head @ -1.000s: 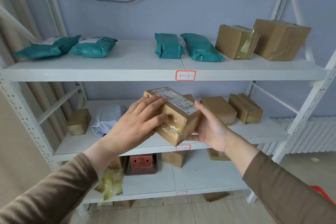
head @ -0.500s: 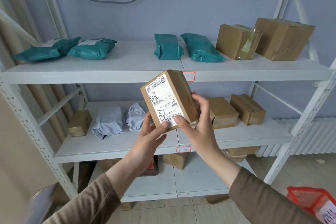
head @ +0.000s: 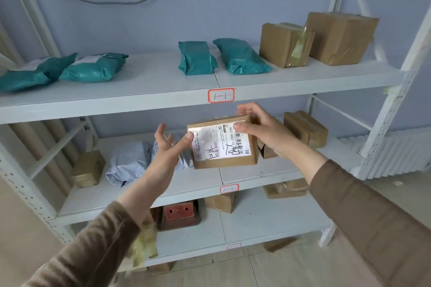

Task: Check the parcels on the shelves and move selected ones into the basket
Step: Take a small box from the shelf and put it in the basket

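In front of the middle shelf's front edge [head: 163, 196], the right hand [head: 263, 134] pinches the labelled cardboard parcel [head: 224, 144] at one corner; the left hand [head: 166, 147] is spread, only its thumb touching. Such a thin hold may let it slip and fall.

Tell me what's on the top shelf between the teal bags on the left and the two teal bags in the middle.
Nothing: in the head view, the top shelf is bare there.

Grey cable [head: 121, 1] loops across blue wall [head: 233, 2].
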Motion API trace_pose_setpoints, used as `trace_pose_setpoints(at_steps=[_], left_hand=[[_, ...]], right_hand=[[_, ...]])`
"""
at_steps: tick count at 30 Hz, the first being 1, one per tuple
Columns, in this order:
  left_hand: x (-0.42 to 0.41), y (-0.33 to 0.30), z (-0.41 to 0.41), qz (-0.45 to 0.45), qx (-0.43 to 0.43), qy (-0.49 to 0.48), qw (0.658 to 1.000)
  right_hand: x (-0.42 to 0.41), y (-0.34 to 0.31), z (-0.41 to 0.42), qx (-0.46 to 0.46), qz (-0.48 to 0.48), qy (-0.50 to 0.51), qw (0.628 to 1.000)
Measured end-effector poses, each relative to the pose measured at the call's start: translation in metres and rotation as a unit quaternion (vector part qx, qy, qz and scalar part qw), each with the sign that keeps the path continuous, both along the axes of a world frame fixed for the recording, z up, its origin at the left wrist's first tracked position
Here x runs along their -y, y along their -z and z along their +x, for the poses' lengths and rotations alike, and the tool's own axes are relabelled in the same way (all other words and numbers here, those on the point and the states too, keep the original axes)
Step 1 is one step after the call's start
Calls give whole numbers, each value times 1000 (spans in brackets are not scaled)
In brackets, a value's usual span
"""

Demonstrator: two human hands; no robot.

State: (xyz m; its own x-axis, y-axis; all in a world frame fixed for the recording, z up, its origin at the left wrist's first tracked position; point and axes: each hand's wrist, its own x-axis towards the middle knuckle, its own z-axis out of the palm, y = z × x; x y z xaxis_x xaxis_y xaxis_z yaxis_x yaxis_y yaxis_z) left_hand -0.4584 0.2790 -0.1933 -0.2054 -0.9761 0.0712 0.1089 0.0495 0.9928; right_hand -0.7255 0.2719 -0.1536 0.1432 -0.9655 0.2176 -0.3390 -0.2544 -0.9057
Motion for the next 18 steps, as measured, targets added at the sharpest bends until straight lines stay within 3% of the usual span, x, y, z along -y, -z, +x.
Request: trace_pose_setpoints(at_steps=[4,7,11,14,16,18], left_hand=[[18,-12,-10,-42,170,198,964],[19,-9,-40,-43,216,290,931],[14,14,-84,-35,132,303,943],[4,37,-124,-2,25,271,962],[-4,46,-152,27,-29,251,967],[-13,55,-184,49,-52,254,965]], right_hand=[[2,-11,-19,-97,72,-64,991],[-5,-12,-33,-86,82,-75,990],[-27,0,-63,8,67,42,997],[-60,29,-90,113,29,170,979],[-84,58,-103,178,42,195,964],[-105,89,-112,186,70,183,963]])
